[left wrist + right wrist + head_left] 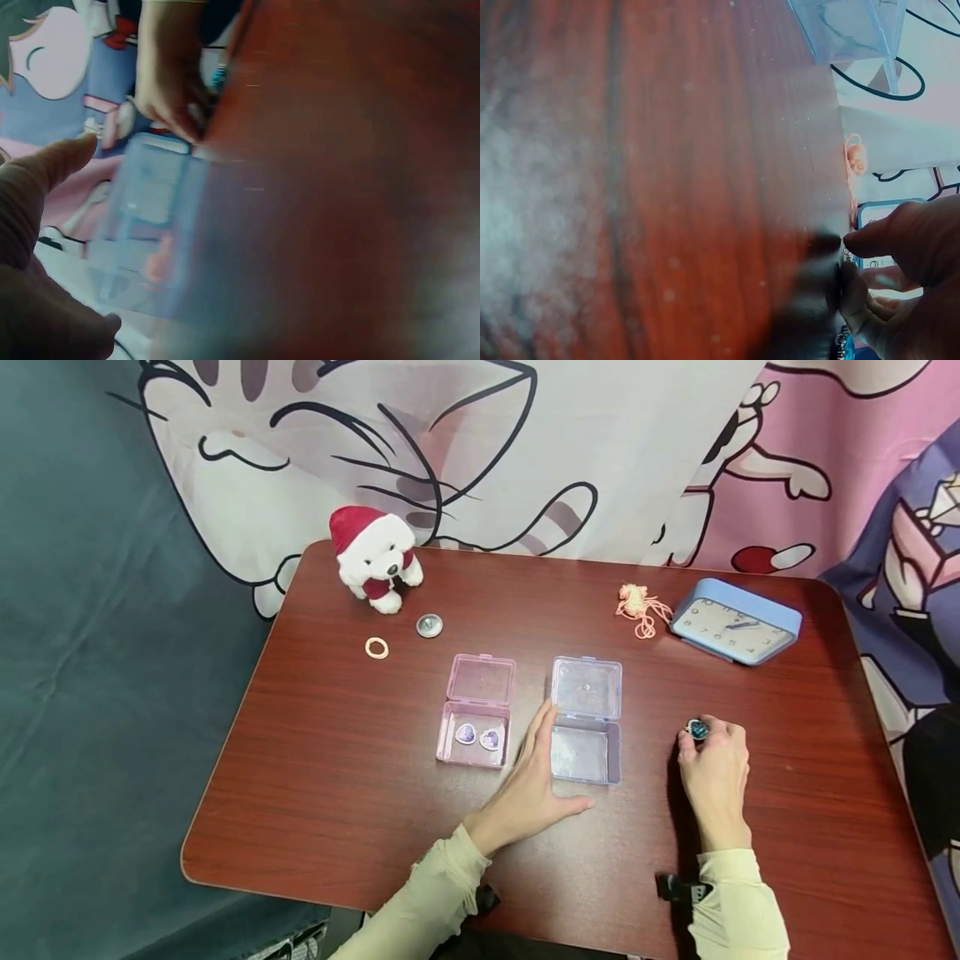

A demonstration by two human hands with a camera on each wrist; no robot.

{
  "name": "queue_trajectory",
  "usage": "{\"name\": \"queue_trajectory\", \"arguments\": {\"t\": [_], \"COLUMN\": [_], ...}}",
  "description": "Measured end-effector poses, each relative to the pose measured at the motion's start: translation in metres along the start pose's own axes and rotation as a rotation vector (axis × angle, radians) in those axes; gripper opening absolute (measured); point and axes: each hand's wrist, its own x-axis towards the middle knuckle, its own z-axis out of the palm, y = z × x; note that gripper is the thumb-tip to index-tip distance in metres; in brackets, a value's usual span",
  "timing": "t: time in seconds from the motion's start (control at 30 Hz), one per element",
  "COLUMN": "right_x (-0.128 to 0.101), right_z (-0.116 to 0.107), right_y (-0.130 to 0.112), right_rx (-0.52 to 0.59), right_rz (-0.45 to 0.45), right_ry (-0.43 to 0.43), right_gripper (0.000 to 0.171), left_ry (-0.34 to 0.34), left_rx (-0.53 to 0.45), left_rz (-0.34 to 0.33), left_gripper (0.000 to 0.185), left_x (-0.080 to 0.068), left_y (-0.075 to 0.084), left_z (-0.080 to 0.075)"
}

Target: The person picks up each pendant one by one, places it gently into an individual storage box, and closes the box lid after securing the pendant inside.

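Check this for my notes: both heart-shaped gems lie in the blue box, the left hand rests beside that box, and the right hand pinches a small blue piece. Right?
Not quite. The head view shows both heart-shaped gems in the pink box; the blue box holds nothing visible. The left hand and right hand with its small blue piece are as stated.

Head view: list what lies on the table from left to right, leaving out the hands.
Orange ring → plush dog → round metal piece → pink box → clear blue box → pink string charm → blue gem piece → blue clock.
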Motion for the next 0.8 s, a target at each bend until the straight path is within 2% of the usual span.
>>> {"name": "queue_trajectory", "arguments": {"t": [0.1,0.27,0.47,0.7,0.8], "right_x": [0.000,0.001,0.004,0.006,0.003], "right_z": [0.001,0.001,0.004,0.003,0.002], "right_y": [-0.001,-0.002,-0.001,-0.002,-0.004], "right_rx": [-0.007,-0.010,-0.007,-0.078,-0.074], "right_rz": [-0.011,-0.018,-0.049,-0.011,-0.021], "right_ry": [-0.003,-0.008,0.021,0.010,0.021], "right_gripper": [0.038,0.035,0.032,0.034,0.033], "left_ry": [0.032,0.037,0.053,0.060,0.055], "left_rx": [-0.019,-0.049,-0.037,-0.044,-0.032], "left_rz": [-0.058,-0.098,-0.101,-0.112,-0.111], "left_gripper": [0.134,0.130,0.123,0.116,0.114], "left_x": [0.002,0.005,0.005,0.004,0.004], "left_y": [-0.010,-0.023,-0.032,-0.033,-0.032], "left_z": [0.006,0.011,0.012,0.010,0.011]}}
